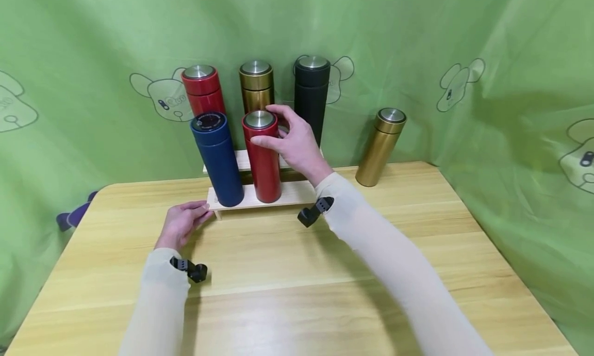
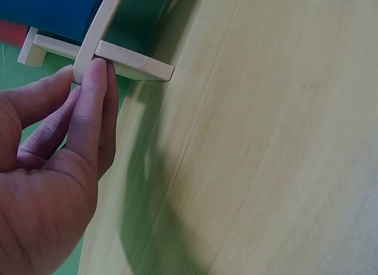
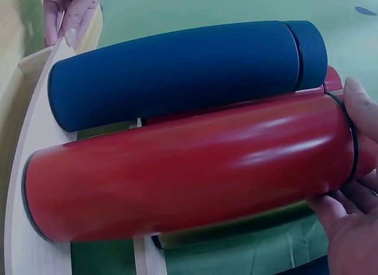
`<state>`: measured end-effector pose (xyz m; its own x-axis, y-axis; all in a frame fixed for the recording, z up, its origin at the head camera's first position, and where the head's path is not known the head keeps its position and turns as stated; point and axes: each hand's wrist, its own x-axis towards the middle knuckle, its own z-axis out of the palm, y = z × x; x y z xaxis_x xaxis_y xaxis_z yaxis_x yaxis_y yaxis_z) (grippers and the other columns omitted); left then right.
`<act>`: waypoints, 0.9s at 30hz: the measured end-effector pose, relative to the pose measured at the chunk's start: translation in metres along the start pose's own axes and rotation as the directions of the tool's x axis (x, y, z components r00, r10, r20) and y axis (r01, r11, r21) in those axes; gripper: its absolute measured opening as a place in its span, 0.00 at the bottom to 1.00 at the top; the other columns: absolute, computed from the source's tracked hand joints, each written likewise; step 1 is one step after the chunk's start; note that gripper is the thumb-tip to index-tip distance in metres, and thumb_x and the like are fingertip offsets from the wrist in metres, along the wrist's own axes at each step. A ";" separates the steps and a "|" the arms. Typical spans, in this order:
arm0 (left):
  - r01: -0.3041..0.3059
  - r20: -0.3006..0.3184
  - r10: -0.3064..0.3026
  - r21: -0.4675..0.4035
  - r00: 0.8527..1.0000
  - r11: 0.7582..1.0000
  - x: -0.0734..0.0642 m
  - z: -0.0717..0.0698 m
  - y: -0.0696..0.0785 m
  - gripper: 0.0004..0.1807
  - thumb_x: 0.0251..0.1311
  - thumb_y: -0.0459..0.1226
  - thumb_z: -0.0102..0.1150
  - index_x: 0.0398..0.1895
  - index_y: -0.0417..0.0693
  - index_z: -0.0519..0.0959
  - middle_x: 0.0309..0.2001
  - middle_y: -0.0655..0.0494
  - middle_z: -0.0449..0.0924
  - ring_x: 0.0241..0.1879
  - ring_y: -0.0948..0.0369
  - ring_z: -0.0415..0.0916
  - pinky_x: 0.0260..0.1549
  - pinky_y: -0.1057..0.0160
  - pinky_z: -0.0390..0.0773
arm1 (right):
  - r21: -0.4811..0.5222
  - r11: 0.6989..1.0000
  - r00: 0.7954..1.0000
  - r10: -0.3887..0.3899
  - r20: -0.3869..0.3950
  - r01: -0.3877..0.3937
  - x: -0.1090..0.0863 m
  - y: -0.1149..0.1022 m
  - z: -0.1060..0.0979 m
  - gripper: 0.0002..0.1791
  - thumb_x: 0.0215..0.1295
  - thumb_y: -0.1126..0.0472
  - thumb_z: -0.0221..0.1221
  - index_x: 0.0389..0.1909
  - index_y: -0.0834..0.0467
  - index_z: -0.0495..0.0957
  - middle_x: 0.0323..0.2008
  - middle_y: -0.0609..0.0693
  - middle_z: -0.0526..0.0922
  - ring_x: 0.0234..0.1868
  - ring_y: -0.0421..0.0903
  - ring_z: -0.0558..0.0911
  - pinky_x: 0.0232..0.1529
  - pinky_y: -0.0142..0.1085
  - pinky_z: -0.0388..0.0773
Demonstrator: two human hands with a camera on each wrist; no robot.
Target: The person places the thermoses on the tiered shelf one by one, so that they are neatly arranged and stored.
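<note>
My right hand grips a red thermos bottle near its silver lid, thumb on the near side. The bottle is upright on the front step of a small wooden stepped rack. Beside it on that step is a blue thermos bottle with a dark lid top. My left hand pinches the left end of the front step between thumb and fingers, as the left wrist view shows too. Behind stand another red bottle, a gold bottle and a black bottle, their bases hidden.
A second gold bottle stands on the wooden table to the right of the rack. Green curtain with cartoon animal heads hangs close behind and at both sides. A purple object shows past the table's left edge.
</note>
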<state>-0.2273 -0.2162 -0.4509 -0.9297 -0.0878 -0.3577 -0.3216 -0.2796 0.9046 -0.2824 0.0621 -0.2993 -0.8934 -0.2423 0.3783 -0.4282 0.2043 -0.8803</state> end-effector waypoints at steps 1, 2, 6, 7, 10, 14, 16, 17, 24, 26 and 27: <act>0.002 0.001 -0.002 0.001 1.000 1.000 0.000 0.000 0.000 0.25 0.68 0.22 0.51 0.67 0.26 0.62 0.64 0.33 0.62 0.38 0.63 0.83 0.53 0.68 0.80 | -0.007 1.000 1.000 -0.001 -0.005 0.001 0.000 0.000 -0.001 0.39 0.55 0.53 0.74 0.66 0.54 0.68 0.58 0.48 0.74 0.58 0.42 0.74 0.60 0.29 0.77; 0.000 0.005 0.000 0.003 1.000 1.000 0.000 0.001 0.001 0.25 0.68 0.22 0.51 0.67 0.26 0.62 0.65 0.32 0.61 0.39 0.63 0.83 0.53 0.68 0.80 | -0.010 1.000 1.000 0.000 -0.007 0.000 0.000 0.000 -0.001 0.39 0.55 0.53 0.74 0.66 0.53 0.68 0.58 0.48 0.74 0.58 0.42 0.74 0.60 0.29 0.77; 0.007 0.005 -0.007 0.019 1.000 1.000 -0.002 0.001 0.002 0.25 0.69 0.23 0.50 0.68 0.27 0.62 0.65 0.33 0.61 0.38 0.64 0.83 0.54 0.68 0.80 | -0.015 1.000 1.000 -0.004 -0.006 0.004 0.000 0.001 -0.003 0.39 0.55 0.52 0.74 0.66 0.53 0.69 0.58 0.48 0.73 0.58 0.41 0.73 0.60 0.29 0.76; 0.008 0.005 -0.008 0.023 1.000 1.000 -0.002 0.001 0.002 0.25 0.69 0.23 0.50 0.68 0.27 0.62 0.65 0.33 0.61 0.38 0.64 0.83 0.54 0.68 0.80 | -0.019 1.000 1.000 -0.006 -0.005 0.006 -0.001 0.001 -0.003 0.39 0.55 0.52 0.74 0.66 0.54 0.68 0.58 0.47 0.73 0.58 0.41 0.73 0.60 0.29 0.76; 0.007 0.005 -0.007 0.025 1.000 1.000 -0.003 0.001 0.002 0.25 0.69 0.23 0.51 0.68 0.27 0.62 0.66 0.33 0.60 0.38 0.64 0.83 0.54 0.68 0.79 | -0.033 0.999 1.000 -0.011 0.000 0.011 -0.001 0.001 -0.004 0.39 0.55 0.52 0.74 0.66 0.54 0.68 0.59 0.47 0.73 0.59 0.41 0.72 0.60 0.29 0.76; 0.001 0.004 -0.001 0.018 1.000 1.000 -0.003 0.001 0.001 0.26 0.68 0.23 0.51 0.68 0.26 0.61 0.66 0.32 0.59 0.38 0.64 0.83 0.54 0.68 0.79 | -0.046 0.999 1.000 -0.015 0.009 0.015 -0.002 0.002 -0.004 0.39 0.55 0.51 0.73 0.66 0.53 0.67 0.59 0.47 0.72 0.59 0.41 0.72 0.60 0.30 0.75; 0.001 0.001 -0.001 0.007 1.000 1.000 -0.003 0.001 0.000 0.26 0.68 0.22 0.51 0.68 0.26 0.61 0.66 0.32 0.60 0.38 0.64 0.83 0.54 0.68 0.80 | -0.043 0.999 1.000 -0.014 0.013 0.015 -0.002 0.003 -0.004 0.39 0.56 0.51 0.73 0.67 0.53 0.67 0.60 0.47 0.72 0.59 0.41 0.72 0.60 0.30 0.75; 0.001 0.000 -0.001 0.001 1.000 1.000 -0.003 0.001 0.000 0.26 0.68 0.22 0.51 0.68 0.26 0.61 0.65 0.32 0.60 0.38 0.64 0.83 0.54 0.68 0.80 | -0.041 0.999 1.000 -0.014 0.015 0.015 -0.002 0.003 -0.004 0.39 0.56 0.51 0.73 0.67 0.53 0.67 0.60 0.47 0.72 0.59 0.42 0.72 0.60 0.30 0.76; 0.007 0.004 -0.007 -0.013 1.000 1.000 -0.002 0.000 0.000 0.26 0.69 0.22 0.50 0.68 0.27 0.61 0.66 0.33 0.60 0.40 0.64 0.83 0.54 0.68 0.80 | -0.042 0.999 1.000 -0.016 0.019 0.017 -0.002 0.003 -0.005 0.39 0.57 0.53 0.72 0.67 0.54 0.65 0.60 0.48 0.72 0.60 0.44 0.71 0.60 0.31 0.76; 0.006 0.007 -0.006 -0.009 1.000 1.000 -0.001 -0.001 0.000 0.26 0.69 0.22 0.50 0.69 0.27 0.61 0.67 0.33 0.60 0.40 0.64 0.83 0.54 0.68 0.80 | -0.039 0.999 1.000 -0.015 0.019 0.016 -0.001 0.004 -0.005 0.39 0.57 0.53 0.72 0.67 0.54 0.65 0.60 0.48 0.72 0.60 0.44 0.71 0.59 0.30 0.76; 0.006 0.006 -0.006 -0.008 1.000 1.000 -0.001 -0.001 0.000 0.26 0.69 0.22 0.50 0.69 0.27 0.61 0.66 0.33 0.60 0.40 0.64 0.83 0.54 0.68 0.80 | -0.038 0.999 1.000 -0.011 0.019 0.012 -0.001 0.004 -0.005 0.40 0.57 0.53 0.72 0.68 0.54 0.65 0.60 0.48 0.71 0.60 0.44 0.71 0.59 0.31 0.76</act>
<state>-0.2257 -0.2165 -0.4506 -0.9288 -0.0808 -0.3618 -0.3258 -0.2878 0.9006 -0.2837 0.0677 -0.3017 -0.8859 -0.2624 0.3825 -0.4434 0.2371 -0.8644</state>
